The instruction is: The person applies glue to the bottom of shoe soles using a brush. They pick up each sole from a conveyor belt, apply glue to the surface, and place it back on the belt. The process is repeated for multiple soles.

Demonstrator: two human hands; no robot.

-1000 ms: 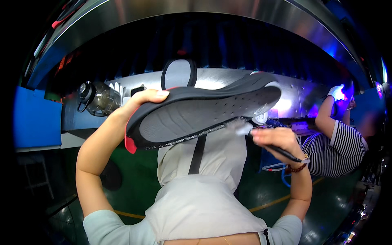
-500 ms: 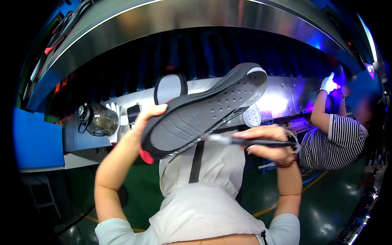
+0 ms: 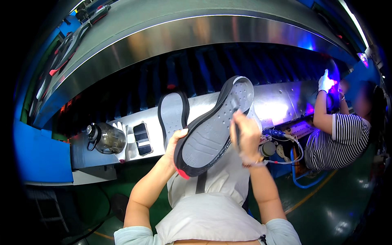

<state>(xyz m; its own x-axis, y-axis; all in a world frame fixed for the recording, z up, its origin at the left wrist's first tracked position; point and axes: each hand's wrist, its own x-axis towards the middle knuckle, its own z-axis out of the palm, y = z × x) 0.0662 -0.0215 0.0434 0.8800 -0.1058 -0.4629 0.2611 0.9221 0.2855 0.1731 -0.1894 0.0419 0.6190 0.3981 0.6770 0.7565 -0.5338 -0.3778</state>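
Observation:
My left hand [image 3: 173, 148] grips a grey and black shoe sole [image 3: 206, 141] by its side near the red-tipped end, thumb on the rim. The sole is tilted, its grey dotted inner face towards me and its far end up to the right. My right hand [image 3: 248, 132] is closed round a brush [image 3: 237, 136] with a dark handle. Its pale bristles, blurred, are at the dotted part of the inner face. Wet-looking white marks run along the sole's right side wall. Another sole [image 3: 171, 112] rests on the metal bench behind my left hand.
Left on the metal bench [image 3: 281, 96] stand a clear bottle [image 3: 108, 139], white gloves [image 3: 121, 132] and a phone [image 3: 142, 139]. Beyond runs a raised conveyor [image 3: 228, 30] carrying soles [image 3: 67, 51] at far left. A round pot [image 3: 268, 149] and a co-worker [image 3: 341, 136] are at right.
The brush has moved from the sole's side wall up onto its inner face, right hand turned upright. The sole has swung steeper and slightly lower. My view has shifted, showing more bench.

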